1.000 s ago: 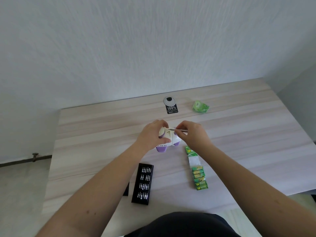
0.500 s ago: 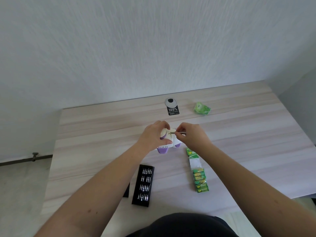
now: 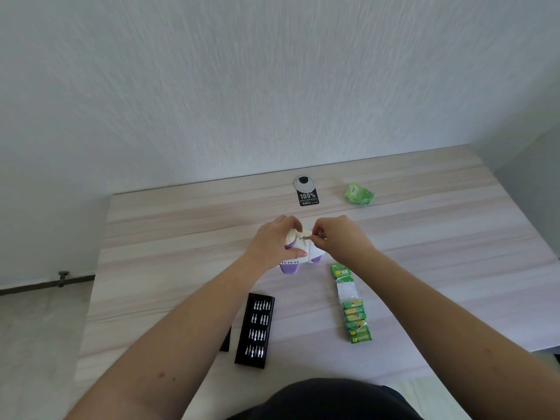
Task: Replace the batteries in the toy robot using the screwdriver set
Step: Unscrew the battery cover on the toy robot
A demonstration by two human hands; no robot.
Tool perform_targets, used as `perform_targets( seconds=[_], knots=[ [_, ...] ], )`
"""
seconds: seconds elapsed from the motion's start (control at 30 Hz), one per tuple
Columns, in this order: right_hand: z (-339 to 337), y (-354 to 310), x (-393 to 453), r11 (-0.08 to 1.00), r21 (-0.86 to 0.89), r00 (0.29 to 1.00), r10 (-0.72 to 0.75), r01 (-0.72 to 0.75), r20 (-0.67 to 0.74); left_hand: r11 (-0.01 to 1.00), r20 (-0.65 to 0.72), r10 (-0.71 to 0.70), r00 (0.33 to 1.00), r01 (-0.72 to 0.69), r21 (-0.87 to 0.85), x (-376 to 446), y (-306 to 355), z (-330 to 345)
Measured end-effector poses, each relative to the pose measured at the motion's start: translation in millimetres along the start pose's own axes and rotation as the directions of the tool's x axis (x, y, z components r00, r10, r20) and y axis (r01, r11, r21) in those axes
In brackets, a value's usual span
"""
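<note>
**Battery-cover screw being worked**

The toy robot [image 3: 298, 253] is gripped at mid-table by the left hand [image 3: 277, 242]. A slim screwdriver [image 3: 313, 236] is pinched in the right hand [image 3: 339, 237], its tip set against the toy's back. Steady turning is judged necessary next. New batteries [image 3: 356, 321] are laid near, to the right.

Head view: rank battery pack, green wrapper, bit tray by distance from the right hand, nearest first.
From the right hand:
1. Battery pack, just below the wrist, near side of the table.
2. Green wrapper, beyond the hand, toward the wall.
3. Bit tray, lower left, under the left forearm.
</note>
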State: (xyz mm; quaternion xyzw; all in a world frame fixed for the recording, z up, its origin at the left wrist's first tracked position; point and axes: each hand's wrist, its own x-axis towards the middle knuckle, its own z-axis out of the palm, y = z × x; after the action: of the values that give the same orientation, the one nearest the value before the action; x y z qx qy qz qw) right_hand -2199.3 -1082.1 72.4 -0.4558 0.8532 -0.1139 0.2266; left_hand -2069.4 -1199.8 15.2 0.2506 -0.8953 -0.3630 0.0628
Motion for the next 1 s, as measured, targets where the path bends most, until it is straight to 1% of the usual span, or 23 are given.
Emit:
perform_targets(
  seconds=[0.07, 0.13, 0.23, 0.33, 0.47, 0.57, 0.7, 0.8, 0.87, 0.93, 1.0],
  knots=[
    [-5.4, -5.6, 3.0, 0.991, -0.123, 0.999, -0.048, 0.049, 0.011, 1.000, 0.001, 0.001, 1.000, -0.001, -0.001, 0.1, -0.1, 0.1],
    [-11.8, -11.8, 5.7, 0.958, -0.267, 0.994, -0.101, 0.107, 0.036, 1.000, -0.002, 0.005, 1.000, -0.005, -0.002, 0.2, -0.5, 0.5],
    [-18.6, -18.1, 10.4, 0.907, -0.392, 0.988, -0.149, 0.157, 0.050, 1.000, 0.001, 0.003, 1.000, -0.003, 0.006, 0.2, -0.9, 0.6],
    [-20.8, -21.5, 14.2, 0.896, -0.411, 0.986, -0.155, 0.167, 0.063, 1.000, 0.002, 0.002, 1.000, -0.002, 0.007, 0.9, -1.5, 1.0],
    [-23.6, -23.7, 16.2, 0.914, -0.358, 0.981, -0.168, 0.191, 0.092, 1.000, 0.009, -0.006, 1.000, 0.006, 0.005, 1.4, -3.1, 1.7],
    [-24.2, -29.0, 19.8, 0.914, -0.344, 0.975, -0.174, 0.213, 0.141, 1.000, 0.014, -0.003, 1.000, 0.003, 0.013, 2.0, -3.4, 2.1],
    [-21.5, -34.3, 22.8, 0.887, -0.383, 0.962, -0.201, 0.260, 0.187, 1.000, 0.014, -0.009, 1.000, 0.008, 0.015, 2.4, -3.5, 2.7],
    [-19.4, -32.4, 22.9, 0.872, -0.403, 0.958, -0.220, 0.278, 0.183, 1.000, 0.011, -0.014, 1.000, 0.014, 0.005, 2.4, -3.9, 2.3],
    [-18.2, -30.7, 22.7, 0.873, -0.407, 0.962, -0.225, 0.269, 0.153, 1.000, 0.007, -0.011, 1.000, 0.011, 0.010, 2.3, -2.3, 1.2],
    [-17.8, -29.4, 21.4, 0.838, -0.468, 0.960, -0.249, 0.280, 0.128, 1.000, 0.004, -0.008, 1.000, 0.008, 0.026, 2.3, -1.1, 0.1],
    [-18.9, -31.8, 18.6, 0.763, -0.566, 0.948, -0.290, 0.313, 0.132, 0.999, 0.002, -0.008, 1.000, 0.008, 0.032, 2.1, -0.9, -0.1]
  ],
)
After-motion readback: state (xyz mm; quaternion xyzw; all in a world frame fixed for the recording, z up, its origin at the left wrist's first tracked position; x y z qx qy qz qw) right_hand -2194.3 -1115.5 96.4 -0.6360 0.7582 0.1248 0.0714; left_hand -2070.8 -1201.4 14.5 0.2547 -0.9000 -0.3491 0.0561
